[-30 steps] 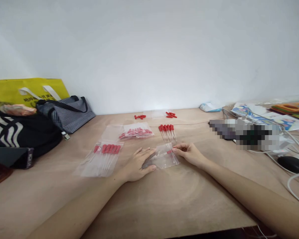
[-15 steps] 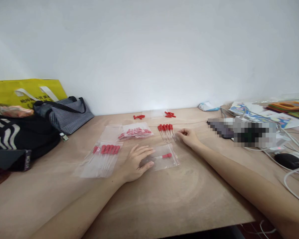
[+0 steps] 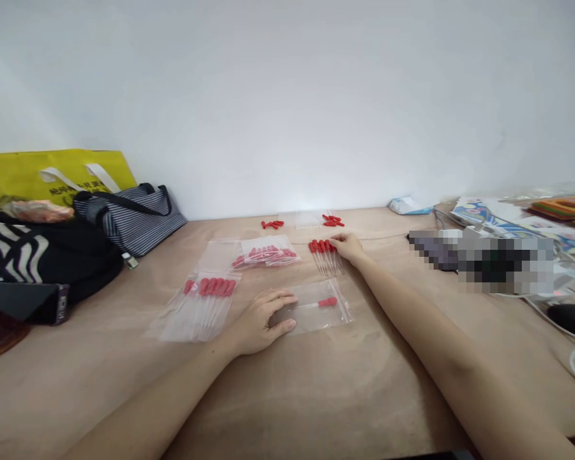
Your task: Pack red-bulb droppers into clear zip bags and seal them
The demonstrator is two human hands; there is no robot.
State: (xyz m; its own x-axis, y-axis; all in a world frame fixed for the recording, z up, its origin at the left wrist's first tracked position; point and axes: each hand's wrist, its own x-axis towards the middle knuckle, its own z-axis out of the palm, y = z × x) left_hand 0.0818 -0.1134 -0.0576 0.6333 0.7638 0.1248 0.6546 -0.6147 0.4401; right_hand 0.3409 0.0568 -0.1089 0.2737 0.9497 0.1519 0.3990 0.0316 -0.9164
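My left hand (image 3: 261,316) lies flat on the left end of a small clear bag (image 3: 316,308) that holds one red-capped dropper (image 3: 323,302). My right hand (image 3: 347,245) reaches farther back, its fingertips touching the red caps of a loose row of droppers (image 3: 324,253) on the wooden table (image 3: 316,396). Whether it grips one, I cannot tell. Two filled clear bags lie to the left: one near my left hand (image 3: 204,300), one behind it (image 3: 263,254).
Loose red caps (image 3: 271,224) and more droppers (image 3: 332,221) lie by the wall. A striped bag (image 3: 129,217), a yellow bag (image 3: 52,176) and a black bag with a phone (image 3: 26,300) stand at the left. Cables, papers and a mouse (image 3: 572,318) crowd the right.
My right hand left the small bag and moved back to the loose row of droppers. The small bag now lies flat with one dropper inside. My left hand stayed on it.
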